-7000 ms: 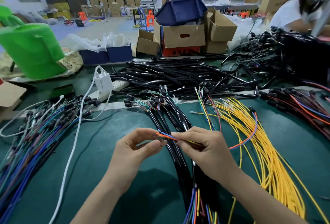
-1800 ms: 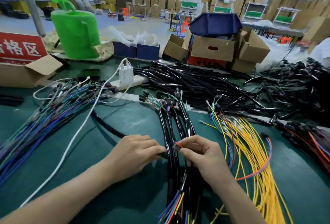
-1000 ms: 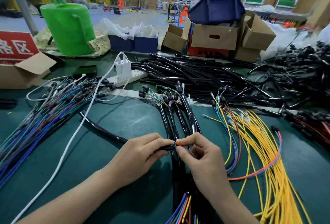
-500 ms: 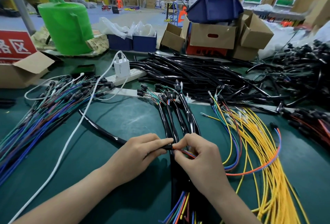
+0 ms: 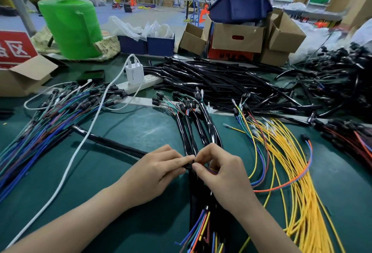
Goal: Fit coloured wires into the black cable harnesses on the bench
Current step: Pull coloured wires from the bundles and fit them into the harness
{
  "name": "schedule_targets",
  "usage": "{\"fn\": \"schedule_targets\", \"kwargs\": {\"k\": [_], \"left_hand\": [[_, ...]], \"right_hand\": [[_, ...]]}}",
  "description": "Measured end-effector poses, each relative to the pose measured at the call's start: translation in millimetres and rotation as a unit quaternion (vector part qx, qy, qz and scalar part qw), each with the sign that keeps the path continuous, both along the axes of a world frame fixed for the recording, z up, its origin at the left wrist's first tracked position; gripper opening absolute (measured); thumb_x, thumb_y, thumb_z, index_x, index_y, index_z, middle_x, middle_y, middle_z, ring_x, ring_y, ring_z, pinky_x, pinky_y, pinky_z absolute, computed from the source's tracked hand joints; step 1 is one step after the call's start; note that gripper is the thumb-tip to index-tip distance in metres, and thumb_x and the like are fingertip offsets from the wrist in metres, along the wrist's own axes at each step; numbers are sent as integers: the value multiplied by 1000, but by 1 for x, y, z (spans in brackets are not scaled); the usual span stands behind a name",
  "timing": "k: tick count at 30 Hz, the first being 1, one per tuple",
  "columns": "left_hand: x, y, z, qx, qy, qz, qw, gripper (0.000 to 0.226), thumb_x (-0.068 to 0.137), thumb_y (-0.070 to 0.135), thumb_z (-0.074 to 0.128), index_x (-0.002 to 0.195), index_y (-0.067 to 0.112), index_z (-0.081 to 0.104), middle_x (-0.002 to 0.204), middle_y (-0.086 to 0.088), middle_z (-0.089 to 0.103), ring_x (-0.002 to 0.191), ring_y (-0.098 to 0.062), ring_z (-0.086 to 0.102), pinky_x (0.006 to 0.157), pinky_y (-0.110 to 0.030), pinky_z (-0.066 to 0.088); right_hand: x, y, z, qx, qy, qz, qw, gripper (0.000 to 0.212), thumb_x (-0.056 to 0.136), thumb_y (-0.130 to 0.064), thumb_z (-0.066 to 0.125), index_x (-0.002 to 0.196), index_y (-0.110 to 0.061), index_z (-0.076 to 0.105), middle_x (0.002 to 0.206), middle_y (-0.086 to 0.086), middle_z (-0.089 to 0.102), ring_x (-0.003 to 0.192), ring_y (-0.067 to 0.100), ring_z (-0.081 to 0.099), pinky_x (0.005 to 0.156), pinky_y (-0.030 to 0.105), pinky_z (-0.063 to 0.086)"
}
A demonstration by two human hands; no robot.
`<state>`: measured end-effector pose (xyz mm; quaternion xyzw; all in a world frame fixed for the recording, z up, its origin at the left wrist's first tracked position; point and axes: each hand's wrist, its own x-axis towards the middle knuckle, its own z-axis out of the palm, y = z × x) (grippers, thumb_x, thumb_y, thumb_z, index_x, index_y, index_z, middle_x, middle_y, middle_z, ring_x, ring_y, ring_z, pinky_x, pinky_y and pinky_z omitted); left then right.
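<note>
My left hand [image 5: 155, 174] grips the end of a long black harness tube [image 5: 112, 142] that runs back and left across the green bench. My right hand [image 5: 221, 172] pinches a small bunch of coloured wires [image 5: 281, 186] (orange, blue, yellow) at the tube's mouth, fingertips touching those of the left hand. The wires loop out to the right and back to a black connector. Under both hands lies a bundle of filled black harnesses [image 5: 193, 127] with coloured wire ends sticking out at the front.
Loose yellow wires [image 5: 302, 172] spread on the right. A heap of multicoloured wires [image 5: 46, 119] lies left, crossed by a white charger cable [image 5: 80, 148]. Empty black tubes [image 5: 221, 83] pile up behind; cardboard boxes [image 5: 237, 37] and a green can [image 5: 72, 29] stand at the back.
My right hand has pushed the coloured wires further toward the tube's mouth, so less of them shows between the hands. The left hand keeps holding the tube in the same place.
</note>
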<state>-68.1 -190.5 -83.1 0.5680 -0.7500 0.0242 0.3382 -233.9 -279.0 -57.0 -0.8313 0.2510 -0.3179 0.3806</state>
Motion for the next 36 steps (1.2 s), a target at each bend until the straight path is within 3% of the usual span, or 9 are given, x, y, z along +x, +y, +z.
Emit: {"fn": "schedule_targets", "kwargs": {"k": [3, 6, 9, 14, 18, 22, 26, 31, 36], "left_hand": [[0, 0, -1, 3, -1, 3, 1000, 34, 94, 21, 50, 121, 7, 64, 92, -1, 67, 81, -19, 56, 75, -26, 49], [0, 0, 0, 2, 14, 10, 1000, 34, 94, 22, 49, 120, 6, 64, 92, -1, 67, 79, -18, 56, 74, -25, 48], [0, 0, 1, 1, 18, 19, 1000, 33, 94, 21, 49, 119, 6, 65, 92, -1, 68, 77, -19, 56, 74, -26, 48], [-1, 1, 3, 12, 5, 7, 1000, 33, 92, 20, 52, 119, 7, 65, 91, -1, 68, 79, -18, 55, 73, -26, 48], [-2, 2, 4, 21, -14, 3, 1000, 32, 93, 20, 52, 118, 6, 66, 90, -2, 68, 77, -22, 58, 70, -30, 50], [-3, 2, 5, 20, -18, 11, 1000, 29, 95, 22, 49, 107, 5, 69, 84, -2, 65, 74, -21, 56, 68, -30, 48], [-7, 4, 7, 18, -21, 18, 999, 25, 95, 21, 50, 97, 6, 69, 80, -1, 63, 72, -19, 53, 67, -26, 47], [5, 6, 24, -36, 51, 93, 994, 24, 89, 20, 53, 90, 4, 71, 74, 3, 63, 70, -9, 52, 67, -24, 46], [3, 11, 45, 8, 16, 76, 997, 18, 89, 17, 57, 93, 8, 71, 76, 9, 63, 71, 0, 49, 69, -12, 40]], "right_hand": [[-1, 0, -1, -7, 7, 3, 1000, 18, 77, -6, 74, 69, -17, 62, 57, -23, 57, 57, -2, 56, 56, 6, 36], [0, -1, -1, -23, -2, 10, 1000, 12, 76, -4, 73, 70, -12, 65, 70, -11, 61, 61, 9, 55, 59, 13, 39], [1, -1, 0, -22, -10, 19, 1000, 15, 76, 2, 68, 74, -13, 68, 78, -6, 58, 63, 8, 53, 61, 9, 38], [0, -2, -3, 28, -6, 38, 999, 22, 78, 1, 67, 81, -20, 60, 71, -5, 62, 62, 12, 58, 61, 17, 44], [-1, -4, -3, 29, 11, 59, 998, 22, 79, -1, 68, 80, -19, 56, 64, -8, 58, 52, 5, 48, 56, 10, 35], [-1, -3, -3, 18, 6, 67, 998, 22, 77, 6, 56, 80, -16, 53, 59, -15, 49, 50, 6, 44, 52, 11, 31], [2, -1, -2, 10, 0, 68, 998, 15, 74, -5, 46, 78, -20, 48, 59, -14, 48, 51, 8, 44, 51, 20, 35], [-3, -7, -6, -112, 14, -23, 993, 12, 97, -27, 47, 86, -24, 49, 52, -8, 44, 47, 15, 44, 51, 38, 38], [-11, -17, 3, -207, 52, -129, 968, 19, 93, -21, 41, 99, -13, 58, 42, -12, 26, 38, 19, 35, 44, 29, 28]]}}
